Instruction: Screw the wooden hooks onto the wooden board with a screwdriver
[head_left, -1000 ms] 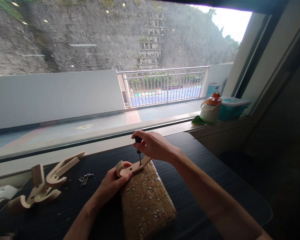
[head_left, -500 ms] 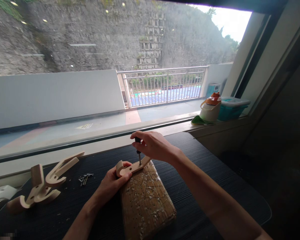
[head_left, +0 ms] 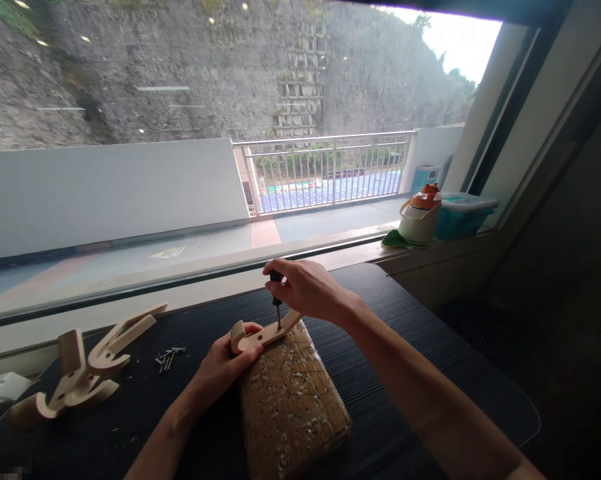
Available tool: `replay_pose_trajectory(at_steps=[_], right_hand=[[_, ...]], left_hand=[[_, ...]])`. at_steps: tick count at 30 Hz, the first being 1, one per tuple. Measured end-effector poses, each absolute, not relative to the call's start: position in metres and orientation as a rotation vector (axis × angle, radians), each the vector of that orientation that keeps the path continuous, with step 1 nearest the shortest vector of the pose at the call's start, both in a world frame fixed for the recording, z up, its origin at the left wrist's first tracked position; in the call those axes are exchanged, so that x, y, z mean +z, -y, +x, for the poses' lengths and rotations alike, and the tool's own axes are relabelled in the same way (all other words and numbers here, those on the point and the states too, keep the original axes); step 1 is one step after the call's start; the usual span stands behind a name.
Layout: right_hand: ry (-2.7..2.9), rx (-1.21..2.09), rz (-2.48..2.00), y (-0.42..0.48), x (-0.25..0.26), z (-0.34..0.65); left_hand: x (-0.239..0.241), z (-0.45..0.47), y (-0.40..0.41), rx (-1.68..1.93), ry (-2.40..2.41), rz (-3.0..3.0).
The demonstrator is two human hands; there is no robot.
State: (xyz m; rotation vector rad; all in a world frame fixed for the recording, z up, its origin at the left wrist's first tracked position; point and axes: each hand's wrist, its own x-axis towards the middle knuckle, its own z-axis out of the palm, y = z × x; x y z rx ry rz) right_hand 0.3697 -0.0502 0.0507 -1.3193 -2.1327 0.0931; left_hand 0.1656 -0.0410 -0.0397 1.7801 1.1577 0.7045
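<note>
My right hand (head_left: pixel 305 287) is closed round the black handle of a screwdriver (head_left: pixel 276 293), which stands upright. Its metal tip meets a hole in a pale wooden hook (head_left: pixel 267 335). My left hand (head_left: pixel 233 353) grips that hook near its curved end, thumb on the near side and fingers behind. Beneath the hook lies a brown, tape-wrapped cardboard block (head_left: pixel 295 407), its top pitted with many small holes. Whether a screw sits under the tip is too small to tell.
Several more wooden hooks (head_left: pixel 70 380) are piled on the left of the black table (head_left: pixel 395 360). Beside them lies a small heap of screws (head_left: pixel 169 359). On the windowsill stand a bottle with an orange lid (head_left: pixel 420 215) and a teal box (head_left: pixel 463 219). A white device (head_left: pixel 3 397) is at the far left.
Almost nothing differs. The whole view has shifted slightly, and both hands keep their holds on the screwdriver and the wooden hook.
</note>
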Motion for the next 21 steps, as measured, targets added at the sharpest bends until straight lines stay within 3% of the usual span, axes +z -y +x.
replay_pose_trajectory(at_steps=[21], right_hand=[[2.159, 0.160, -1.228, 0.0532, 0.0522, 0.3691]], left_hand=[[-0.0431, 0.1622, 0.0409, 0.695, -1.135, 1.775]])
